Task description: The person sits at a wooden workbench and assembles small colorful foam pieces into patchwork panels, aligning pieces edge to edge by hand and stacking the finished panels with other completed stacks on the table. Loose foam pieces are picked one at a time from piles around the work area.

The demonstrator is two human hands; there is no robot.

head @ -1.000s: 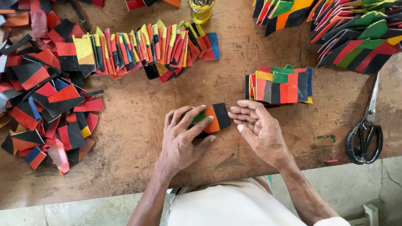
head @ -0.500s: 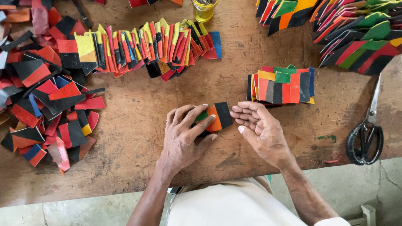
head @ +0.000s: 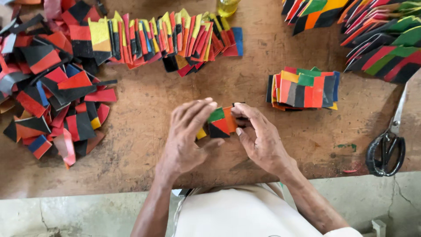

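Soft even daylight, faint shadows, sharp focus, no glare.

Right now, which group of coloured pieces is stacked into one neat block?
The stack right of the hands, squared into a block; the others lie fanned or loose.

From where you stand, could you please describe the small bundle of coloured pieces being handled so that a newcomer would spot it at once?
Start at the worn brown wooden table and go to its near edge, where the left hand and right hand meet. Pressed between their fingertips is the small bundle of green, orange, red, black and yellow pieces. Unlike the neat stack behind it, it is the only one being touched.
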